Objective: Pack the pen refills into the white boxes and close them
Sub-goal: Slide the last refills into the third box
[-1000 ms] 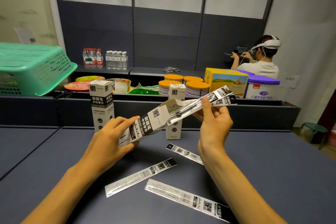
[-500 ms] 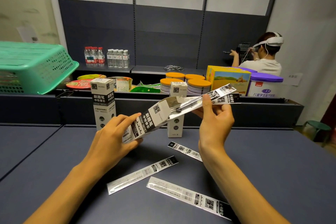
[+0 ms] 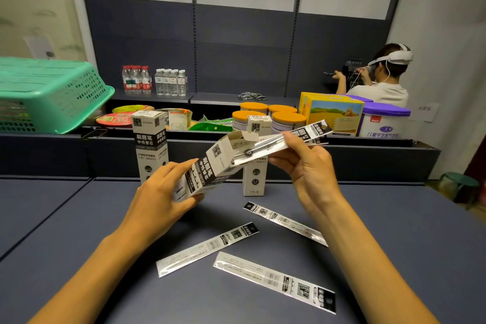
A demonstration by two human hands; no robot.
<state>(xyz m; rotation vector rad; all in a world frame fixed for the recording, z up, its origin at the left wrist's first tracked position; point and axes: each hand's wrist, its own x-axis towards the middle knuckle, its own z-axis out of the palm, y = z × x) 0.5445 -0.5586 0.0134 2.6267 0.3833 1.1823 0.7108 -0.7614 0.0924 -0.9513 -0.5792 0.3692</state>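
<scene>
Head view showed the left hand [image 3: 168, 192] gripping a tilted white box [image 3: 207, 168] (its top flap open) above the table [image 3: 394, 231], while the right hand [image 3: 307, 166] pinched packaged refills [image 3: 278, 143] entering its mouth, three more refill packets [image 3: 273, 281] lying below.

Left hand [image 3: 160, 197] holds white box [image 3: 210, 168]; right hand [image 3: 310, 166] inserts refills [image 3: 278, 143]

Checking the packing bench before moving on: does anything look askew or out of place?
Three silver-wrapped pen refills lie scattered at odd angles on the dark grey table. The green plastic basket sits tilted on the ledge.
</scene>
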